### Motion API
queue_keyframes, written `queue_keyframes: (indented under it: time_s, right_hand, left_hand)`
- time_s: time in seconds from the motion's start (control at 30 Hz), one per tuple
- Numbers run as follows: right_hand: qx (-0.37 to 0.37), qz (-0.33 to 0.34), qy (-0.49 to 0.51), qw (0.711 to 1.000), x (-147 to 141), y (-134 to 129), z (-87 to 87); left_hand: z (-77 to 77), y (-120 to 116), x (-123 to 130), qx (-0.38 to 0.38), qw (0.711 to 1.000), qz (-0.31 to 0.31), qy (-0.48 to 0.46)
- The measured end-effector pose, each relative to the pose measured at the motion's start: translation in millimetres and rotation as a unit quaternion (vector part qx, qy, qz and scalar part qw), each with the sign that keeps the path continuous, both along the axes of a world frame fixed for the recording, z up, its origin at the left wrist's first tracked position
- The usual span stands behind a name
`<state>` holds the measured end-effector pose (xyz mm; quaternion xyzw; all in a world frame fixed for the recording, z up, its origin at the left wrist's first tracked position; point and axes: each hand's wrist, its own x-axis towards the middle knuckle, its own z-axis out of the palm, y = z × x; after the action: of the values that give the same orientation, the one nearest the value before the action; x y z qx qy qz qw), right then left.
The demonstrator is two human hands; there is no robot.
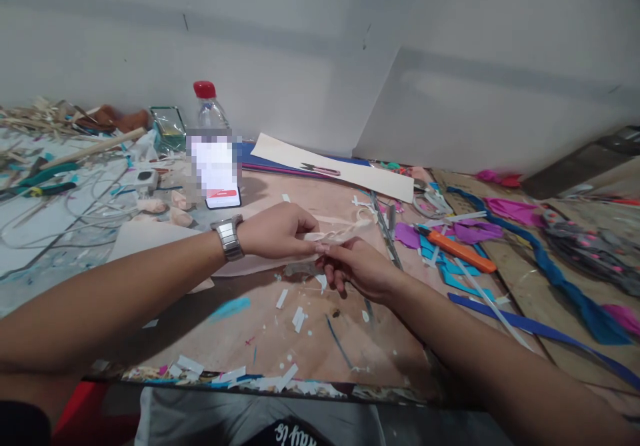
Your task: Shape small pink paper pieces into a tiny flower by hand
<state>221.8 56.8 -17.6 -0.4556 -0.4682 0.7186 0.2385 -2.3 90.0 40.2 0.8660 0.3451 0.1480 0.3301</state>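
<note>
Above the middle of the worktable (pixel 310 339), both hands meet at a twisted cream strip (pixel 345 231). My left hand (pixel 273 233), with a silver watch at the wrist, has its thumb and fingers closed on the strip's near end. My right hand (pixel 357 266) pinches the same spot, its thumb touching the left thumb and its other fingers curled below. The strip's far end forms a small loop beyond the right hand. Pale sheet material (pixel 245 266) lies under the left hand. The exact grip between the fingertips is partly hidden.
A lit phone (pixel 223 196) leans against a red-capped bottle (pixel 205 91). Small scissors (pixel 320 169) rest on a cream strip at the back. An orange cutter (pixel 463 251) lies among coloured scraps on the right. Green-handled pliers (pixel 47 175) and cables are at left.
</note>
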Motion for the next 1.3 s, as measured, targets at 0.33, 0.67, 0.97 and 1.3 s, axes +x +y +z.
queue_keyframes:
  time_s: [0.33,0.67,0.97,1.3]
  right_hand:
    - [-0.022,0.001,0.020,1.000,1.3,-0.9,3.9]
    - [-0.009,-0.023,-0.006,1.000,0.5,-0.6,2.2]
    - [-0.032,0.004,-0.026,0.999,3.0,-2.3,-0.9]
    - [0.005,0.002,0.037,0.999,8.9,0.8,0.1]
  left_hand:
    - [1.0,2.8,-3.4,-0.035,0.999,-0.005,0.000]
    - [-3.9,7.4,-4.5,-0.044,0.998,-0.025,0.043]
    - [-7.9,7.4,-3.7,-0.035,0.999,-0.018,0.018]
    - [-8.8,14.8,-8.6,-0.092,0.994,-0.056,0.005]
